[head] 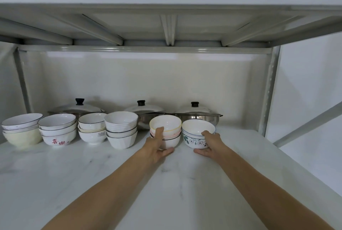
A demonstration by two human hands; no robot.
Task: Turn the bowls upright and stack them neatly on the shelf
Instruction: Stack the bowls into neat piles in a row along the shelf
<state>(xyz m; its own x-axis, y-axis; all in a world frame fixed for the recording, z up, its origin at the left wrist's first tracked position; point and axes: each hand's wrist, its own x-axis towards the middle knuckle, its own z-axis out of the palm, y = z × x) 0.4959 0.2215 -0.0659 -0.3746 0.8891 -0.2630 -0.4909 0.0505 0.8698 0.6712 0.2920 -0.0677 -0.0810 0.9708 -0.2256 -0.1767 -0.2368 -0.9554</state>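
While bowl stacks line the marble shelf [129, 183], left hand [157, 148] grips pink-rimmed stack [167, 128], right hand [212, 146] grips floral stack [194, 137].

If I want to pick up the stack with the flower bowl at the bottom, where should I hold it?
Probably hold the flower bowl low down, with a hand on each side, coming from the front. It carries the stack, so lifting it lifts everything. Its walls narrow toward the foot, so fingers can slip under. The right hand already cups its front like that. The back is crowded by a pot.
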